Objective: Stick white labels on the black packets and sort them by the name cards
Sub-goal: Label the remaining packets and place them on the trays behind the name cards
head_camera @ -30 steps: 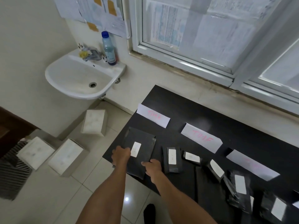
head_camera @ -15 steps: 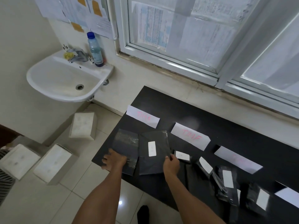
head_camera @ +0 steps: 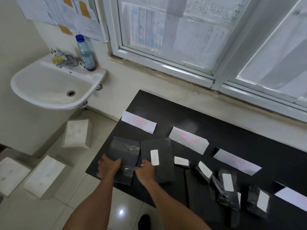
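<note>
From the head camera, we take the leftmost white paper name card (head_camera: 139, 122), lettered in pink, as our landmark on the black tabletop (head_camera: 182, 113). Directly in front of that card, toward us, lies an unlabelled flat black plastic packet (head_camera: 125, 151) with a glossy clear band, and our left hand (head_camera: 108, 168) rests flat on its near end, fingers spread and pressing down. Just right of it, also nearer us than the card, sits a second flat black packet (head_camera: 159, 170) carrying a small white rectangular label (head_camera: 154, 157); our right hand (head_camera: 146, 172) grips its near left edge, fingers curled, though we cannot tell how far the thumb reaches underneath. The two packets touch or slightly overlap along their inner edges. Farther right of the card, a row of smaller labelled black packets (head_camera: 227, 185) lies in front of the other name cards. We judge the step to be separating and placing these two packets. To do it well, we should hold the left packet steady, slide the labelled one clear without dragging its neighbour, and square it under the matching card.
</note>
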`<move>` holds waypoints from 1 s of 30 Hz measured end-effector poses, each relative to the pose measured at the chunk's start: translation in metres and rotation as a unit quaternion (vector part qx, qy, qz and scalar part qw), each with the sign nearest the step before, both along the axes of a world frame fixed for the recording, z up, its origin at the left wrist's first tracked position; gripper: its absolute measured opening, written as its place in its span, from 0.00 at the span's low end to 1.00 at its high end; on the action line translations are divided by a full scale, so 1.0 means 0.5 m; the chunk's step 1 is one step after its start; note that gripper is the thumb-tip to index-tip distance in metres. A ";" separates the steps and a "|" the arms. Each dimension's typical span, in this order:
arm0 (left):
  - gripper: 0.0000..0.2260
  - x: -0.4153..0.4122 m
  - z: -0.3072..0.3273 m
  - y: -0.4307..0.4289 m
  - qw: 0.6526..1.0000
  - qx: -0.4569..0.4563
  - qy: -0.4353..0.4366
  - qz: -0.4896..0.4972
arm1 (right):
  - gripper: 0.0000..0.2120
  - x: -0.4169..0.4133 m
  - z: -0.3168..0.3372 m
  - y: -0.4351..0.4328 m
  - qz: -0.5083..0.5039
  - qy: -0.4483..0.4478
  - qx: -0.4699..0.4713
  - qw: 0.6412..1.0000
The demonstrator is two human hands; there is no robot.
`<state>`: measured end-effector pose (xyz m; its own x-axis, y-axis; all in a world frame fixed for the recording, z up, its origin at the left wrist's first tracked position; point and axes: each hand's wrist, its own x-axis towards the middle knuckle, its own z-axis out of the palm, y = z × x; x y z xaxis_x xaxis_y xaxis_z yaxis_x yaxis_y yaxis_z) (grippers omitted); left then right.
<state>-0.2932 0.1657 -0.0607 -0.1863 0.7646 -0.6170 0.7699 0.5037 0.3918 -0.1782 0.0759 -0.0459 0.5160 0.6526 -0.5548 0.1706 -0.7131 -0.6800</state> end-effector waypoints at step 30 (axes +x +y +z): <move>0.27 0.159 0.270 -0.045 0.972 0.192 0.128 0.049 | 0.05 0.096 0.132 -0.049 -0.121 0.353 -0.037 0.927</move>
<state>-0.2139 0.1433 0.0742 -0.3797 0.9000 -0.2142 0.8230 0.4343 0.3660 -0.1302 0.0516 0.0203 0.1325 0.5113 -0.8491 -0.4693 -0.7222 -0.5081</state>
